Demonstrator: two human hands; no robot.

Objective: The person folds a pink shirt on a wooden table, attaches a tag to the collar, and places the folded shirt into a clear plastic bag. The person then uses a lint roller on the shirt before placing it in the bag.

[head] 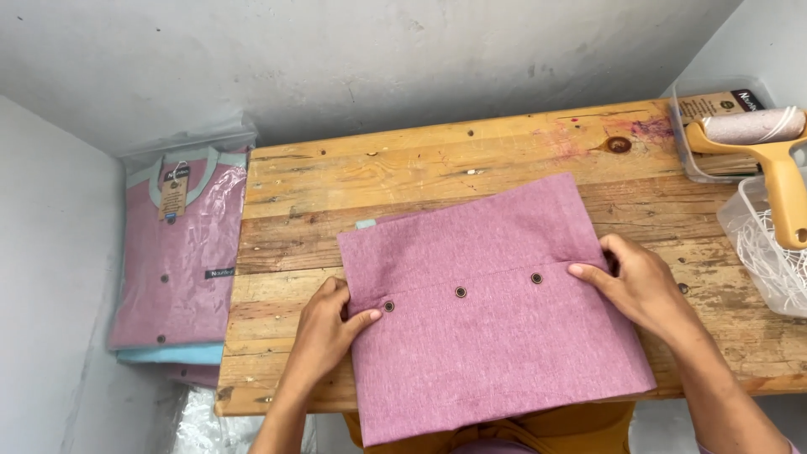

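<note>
A folded pink shirt (496,311) lies on the wooden worktop (420,168), turned a little so its edges run at a slant to the planks, with its near edge hanging just past the front of the worktop. A row of three dark round buttons (460,292) runs across its middle along a seam.

The left hand (324,332) holds the shirt's left edge: its grip pinches the cloth, thumb on top beside the leftmost button, the other fingers curled at the edge. The right hand (639,282) holds the right edge level with the seam: its grip also pinches the cloth, fingertips lying on top, just right of the third button. A small pale blue scrap of collar (366,224) peeks out at the shirt's upper left corner.

To the left of the worktop, a stack of bagged shirts (181,252) sits against the wall, the top one pink with pale blue trim inside a clear plastic bag. At the far right corner a yellow-handled lint roller (777,160) rests across clear plastic tubs (756,227), well apart from both hands.
</note>
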